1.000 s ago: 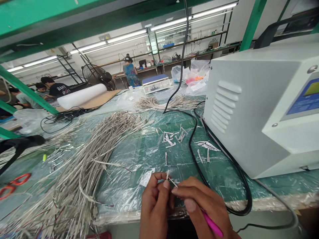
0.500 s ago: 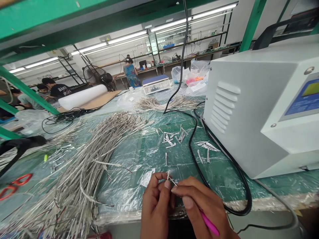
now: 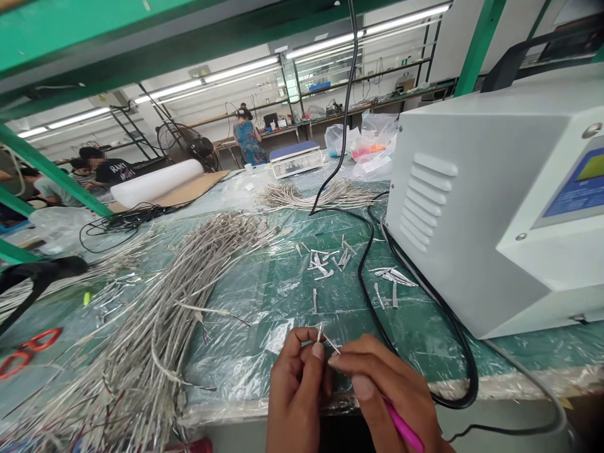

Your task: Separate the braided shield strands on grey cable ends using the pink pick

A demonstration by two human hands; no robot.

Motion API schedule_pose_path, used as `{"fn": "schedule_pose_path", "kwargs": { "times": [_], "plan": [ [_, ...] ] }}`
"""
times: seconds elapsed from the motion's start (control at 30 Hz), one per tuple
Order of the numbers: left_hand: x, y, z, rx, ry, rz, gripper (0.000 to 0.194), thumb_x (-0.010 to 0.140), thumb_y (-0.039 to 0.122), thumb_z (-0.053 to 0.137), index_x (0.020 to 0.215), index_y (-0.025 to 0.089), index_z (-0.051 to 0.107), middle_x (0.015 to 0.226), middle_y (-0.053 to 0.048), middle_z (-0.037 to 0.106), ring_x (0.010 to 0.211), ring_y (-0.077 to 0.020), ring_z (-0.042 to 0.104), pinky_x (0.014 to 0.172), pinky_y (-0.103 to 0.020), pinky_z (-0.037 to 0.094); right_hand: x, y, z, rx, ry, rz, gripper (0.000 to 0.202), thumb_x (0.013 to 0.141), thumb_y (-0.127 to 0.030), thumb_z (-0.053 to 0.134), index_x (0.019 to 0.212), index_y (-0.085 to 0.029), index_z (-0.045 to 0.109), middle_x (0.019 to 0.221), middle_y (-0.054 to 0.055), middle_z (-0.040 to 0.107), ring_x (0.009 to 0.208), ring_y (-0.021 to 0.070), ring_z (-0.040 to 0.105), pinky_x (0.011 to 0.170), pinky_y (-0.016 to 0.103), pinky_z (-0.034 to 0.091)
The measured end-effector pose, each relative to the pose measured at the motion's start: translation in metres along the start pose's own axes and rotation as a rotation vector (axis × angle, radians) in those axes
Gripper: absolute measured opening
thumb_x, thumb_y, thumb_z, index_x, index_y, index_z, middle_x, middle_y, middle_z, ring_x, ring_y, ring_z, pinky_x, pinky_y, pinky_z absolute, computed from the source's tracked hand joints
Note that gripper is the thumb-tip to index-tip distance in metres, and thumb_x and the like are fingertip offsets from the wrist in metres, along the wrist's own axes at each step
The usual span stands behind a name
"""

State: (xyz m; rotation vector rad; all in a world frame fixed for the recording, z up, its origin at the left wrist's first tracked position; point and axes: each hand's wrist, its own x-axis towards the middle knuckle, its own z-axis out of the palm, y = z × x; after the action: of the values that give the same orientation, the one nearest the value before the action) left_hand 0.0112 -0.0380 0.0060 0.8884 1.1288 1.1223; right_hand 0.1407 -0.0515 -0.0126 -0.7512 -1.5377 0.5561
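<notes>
At the front edge of the table, my left hand point(image 3: 298, 384) is closed, pinching the end of a thin silvery-white cable point(image 3: 319, 333) between thumb and forefinger. The rest of that cable is hidden by the hand. Just to the right, my right hand point(image 3: 389, 384) is wrapped round a slim pick with a pink handle point(image 3: 404, 428). Its thin metal tip points up and left, close to the cable end; whether they touch I cannot tell. Beyond my hands lie several silvery foil strips point(image 3: 323, 264) on the green, plastic-covered table point(image 3: 283, 296).
A large bundle of braided cables point(image 3: 189, 283) spreads along the left, with orange-handled scissors point(image 3: 31, 352) beyond it. A grey-white machine point(image 3: 453, 239) stands at right. A black cable point(image 3: 365, 277) loops beside my right hand. Behind are a scale point(image 3: 297, 160) and co-workers.
My right hand has shifted slightly to the right, drawing the pick's tip a little away from the cable end. My left hand has barely moved and keeps its pinch.
</notes>
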Motion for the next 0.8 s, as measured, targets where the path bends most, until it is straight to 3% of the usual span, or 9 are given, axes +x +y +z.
{"fn": "schedule_pose_path", "kwargs": {
  "times": [0.8],
  "plan": [
    [0.0, -0.0011, -0.002, 0.03, -0.004, -0.018, 0.024, 0.087, 0.043, 0.062, 0.095, 0.021, 0.056, 0.052, 0.008, 0.041, 0.048, -0.007, 0.031, 0.047, -0.017, 0.024, 0.0072, -0.0036, 0.0003, 0.004, -0.019, -0.015, 0.03, 0.086, -0.004, 0.044, 0.103, -0.014, 0.066, 0.084, 0.008, 0.063, 0.075, 0.0168, 0.062, 0.064, 0.03, 0.053]
  ]
}}
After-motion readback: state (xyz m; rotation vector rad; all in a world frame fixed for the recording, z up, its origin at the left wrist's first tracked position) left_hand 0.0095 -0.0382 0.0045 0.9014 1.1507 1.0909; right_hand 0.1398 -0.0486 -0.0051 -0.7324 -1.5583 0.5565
